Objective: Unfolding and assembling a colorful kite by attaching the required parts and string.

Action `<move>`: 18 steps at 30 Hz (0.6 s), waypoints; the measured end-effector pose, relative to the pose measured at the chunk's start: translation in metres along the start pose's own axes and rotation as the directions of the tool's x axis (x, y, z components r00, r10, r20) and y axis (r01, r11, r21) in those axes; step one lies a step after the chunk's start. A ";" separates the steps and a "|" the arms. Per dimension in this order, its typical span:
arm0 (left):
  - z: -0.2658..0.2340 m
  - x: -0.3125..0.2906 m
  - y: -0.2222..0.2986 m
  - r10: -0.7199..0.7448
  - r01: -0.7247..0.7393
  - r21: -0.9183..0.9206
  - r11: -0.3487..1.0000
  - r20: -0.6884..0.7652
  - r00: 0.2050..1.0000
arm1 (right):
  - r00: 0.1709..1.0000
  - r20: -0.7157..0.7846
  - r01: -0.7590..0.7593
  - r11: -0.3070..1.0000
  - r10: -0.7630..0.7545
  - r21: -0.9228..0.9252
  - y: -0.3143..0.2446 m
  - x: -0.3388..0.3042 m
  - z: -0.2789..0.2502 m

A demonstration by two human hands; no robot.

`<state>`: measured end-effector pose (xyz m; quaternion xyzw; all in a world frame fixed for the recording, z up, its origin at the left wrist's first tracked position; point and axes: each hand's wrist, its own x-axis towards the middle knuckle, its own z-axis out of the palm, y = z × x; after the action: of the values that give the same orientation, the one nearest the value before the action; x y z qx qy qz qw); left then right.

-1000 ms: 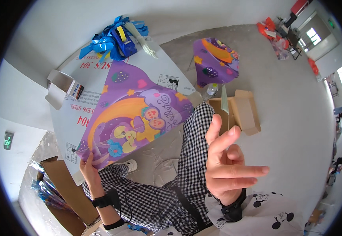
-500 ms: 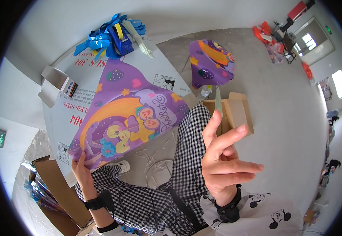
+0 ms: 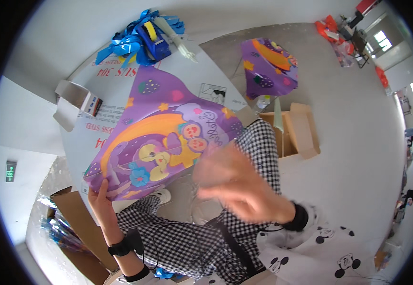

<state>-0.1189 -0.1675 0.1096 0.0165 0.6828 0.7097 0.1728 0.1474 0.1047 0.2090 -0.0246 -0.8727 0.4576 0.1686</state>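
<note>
A purple printed kite sheet (image 3: 161,111) with a cartoon animal, stars and an orange crescent lies across the board-topped surface, its near edge reaching over my lap. At its lower left corner my left hand (image 3: 103,204) is closed, pinching the edge between thumb and fingers. My right hand (image 3: 239,183) is smeared by motion, just in front of the sheet's lower right edge above my right thigh. Its fingers cannot be made out, nor whether anything is in them.
At the far end lie blue ribbons (image 3: 125,42), a blue tape dispenser (image 3: 155,47) and pale rods (image 3: 178,42). A small white box (image 3: 75,102) sits left. Rightward are an open cardboard box (image 3: 306,130) and another purple sheet (image 3: 269,71). A tall carton (image 3: 80,228) stands lower left.
My right hand has swung left and down from beside the open cardboard box to the sheet's right edge. My left hand still pinches the corner. The whole view has shifted slightly.
</note>
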 end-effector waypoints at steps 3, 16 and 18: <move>0.001 0.006 0.021 -0.059 0.049 0.096 0.994 0.111 0.992 | 0.993 -0.121 -0.016 0.969 -0.014 -0.245 0.097 0.009 -0.001; -0.093 0.160 -0.013 -0.469 0.361 0.637 0.681 0.001 0.883 | 0.960 0.274 0.204 0.827 -0.063 -0.525 0.201 0.036 0.067; -0.081 0.180 -0.036 -0.441 0.307 0.711 0.632 0.004 0.898 | 0.929 0.366 0.121 0.886 0.058 -0.448 0.178 0.020 0.067</move>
<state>-0.3011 -0.1972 0.0313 0.0008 0.8680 0.3445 0.3576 0.0875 0.1590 0.0357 0.0366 -0.9725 0.2298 -0.0017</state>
